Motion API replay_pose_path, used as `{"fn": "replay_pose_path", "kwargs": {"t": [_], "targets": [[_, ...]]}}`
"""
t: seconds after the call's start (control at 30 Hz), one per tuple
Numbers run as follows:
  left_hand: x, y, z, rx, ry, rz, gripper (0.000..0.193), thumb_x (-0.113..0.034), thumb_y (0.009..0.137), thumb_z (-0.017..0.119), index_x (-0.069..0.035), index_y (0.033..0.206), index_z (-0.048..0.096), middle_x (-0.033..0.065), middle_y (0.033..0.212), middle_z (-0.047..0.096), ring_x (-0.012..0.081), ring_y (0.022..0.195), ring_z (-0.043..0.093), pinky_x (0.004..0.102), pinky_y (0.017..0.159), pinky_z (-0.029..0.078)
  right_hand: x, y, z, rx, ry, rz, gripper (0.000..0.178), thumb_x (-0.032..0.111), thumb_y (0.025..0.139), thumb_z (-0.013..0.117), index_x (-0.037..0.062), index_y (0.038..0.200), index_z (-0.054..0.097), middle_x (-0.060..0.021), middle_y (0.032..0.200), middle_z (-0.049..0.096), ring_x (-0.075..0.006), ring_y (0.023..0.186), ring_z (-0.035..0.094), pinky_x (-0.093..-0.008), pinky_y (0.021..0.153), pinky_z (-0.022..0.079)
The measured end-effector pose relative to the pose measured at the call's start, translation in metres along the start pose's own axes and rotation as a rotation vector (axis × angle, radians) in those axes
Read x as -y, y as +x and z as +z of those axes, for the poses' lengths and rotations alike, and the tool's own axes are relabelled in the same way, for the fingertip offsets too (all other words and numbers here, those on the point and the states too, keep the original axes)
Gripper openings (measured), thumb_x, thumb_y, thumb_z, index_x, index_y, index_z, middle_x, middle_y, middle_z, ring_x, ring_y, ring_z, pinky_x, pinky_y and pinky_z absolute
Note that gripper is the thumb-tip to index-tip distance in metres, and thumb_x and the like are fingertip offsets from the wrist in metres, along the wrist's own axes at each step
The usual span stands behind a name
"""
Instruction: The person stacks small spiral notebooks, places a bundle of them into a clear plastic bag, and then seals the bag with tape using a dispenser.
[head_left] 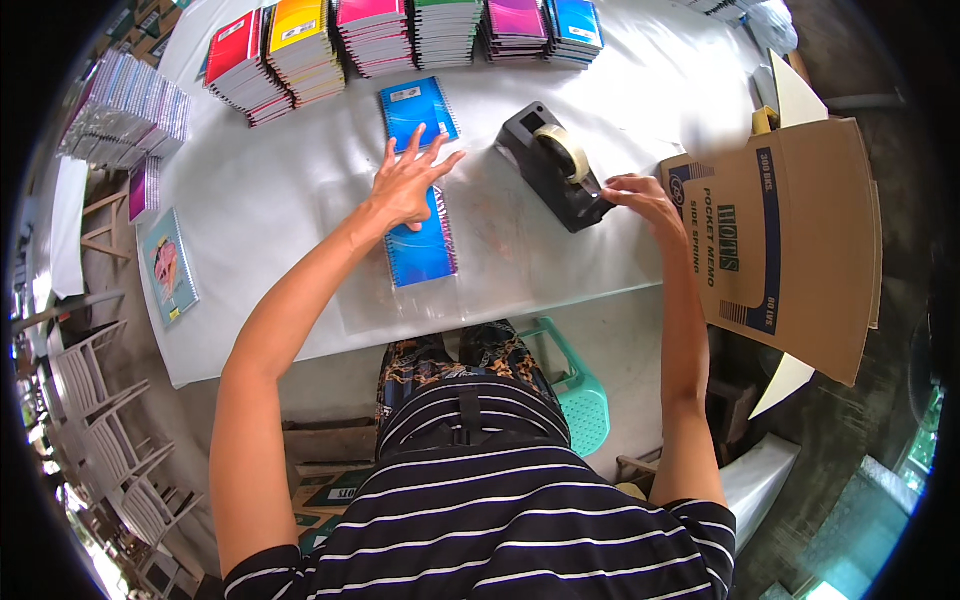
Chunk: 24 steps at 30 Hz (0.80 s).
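My left hand [405, 188] lies with its fingers spread at the upper end of a blue spiral notebook [422, 255], its fingertips reaching toward a second blue notebook [408, 105] just beyond. Clear plastic film [490, 240] appears to lie around the nearer notebook. To the right, a black tape dispenser [540, 165] holds a roll of clear tape [562, 153]. At the dispenser's near end, my right hand [645, 198] is closed, thumb and fingers pinched on the end of the tape.
Stacks of red, yellow, pink, green, purple and blue notebooks [375, 45] line the table's far side. More stacked notebooks [125, 110] and a light-blue notebook [168, 262] are at left. A large open cardboard box [800, 240] stands right; a green stool [583, 405] is below the table edge.
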<state>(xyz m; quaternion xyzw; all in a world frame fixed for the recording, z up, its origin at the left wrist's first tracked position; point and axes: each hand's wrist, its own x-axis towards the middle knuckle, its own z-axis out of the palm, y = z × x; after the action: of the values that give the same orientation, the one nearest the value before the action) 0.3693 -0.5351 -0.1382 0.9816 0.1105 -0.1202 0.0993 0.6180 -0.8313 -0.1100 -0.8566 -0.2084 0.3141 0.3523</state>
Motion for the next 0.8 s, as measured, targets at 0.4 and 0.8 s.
{"fn": "replay_pose_path", "kwargs": {"t": [0.4,0.8], "targets": [[0.013,0.003,-0.005,0.036,-0.167,0.044,0.132,-0.012,0.034,0.090,-0.039,0.148,0.029,-0.0001,0.158,0.020,0.0350,0.146,0.005,0.0674,0.112,0.012,-0.106,-0.019,0.021,0.196,0.711,-0.192,0.016,0.019,0.085,0.071,0.0045,0.081,0.069,-0.0111,0.131,0.049,-0.0227,0.128,0.042,-0.0426,0.103,0.042],[0.031,0.007,0.017,0.039,-0.324,0.015,0.133,-0.015,0.036,0.086,-0.038,0.150,0.021,0.0083,0.159,0.016,0.0410,0.145,0.000,0.0706,0.109,0.013,0.105,-0.036,0.123,0.503,-0.225,-0.290,0.036,0.034,0.073,0.079,0.0001,0.078,0.070,-0.0057,0.067,0.060,-0.0145,0.061,0.053,-0.0321,0.057,0.041]]}}
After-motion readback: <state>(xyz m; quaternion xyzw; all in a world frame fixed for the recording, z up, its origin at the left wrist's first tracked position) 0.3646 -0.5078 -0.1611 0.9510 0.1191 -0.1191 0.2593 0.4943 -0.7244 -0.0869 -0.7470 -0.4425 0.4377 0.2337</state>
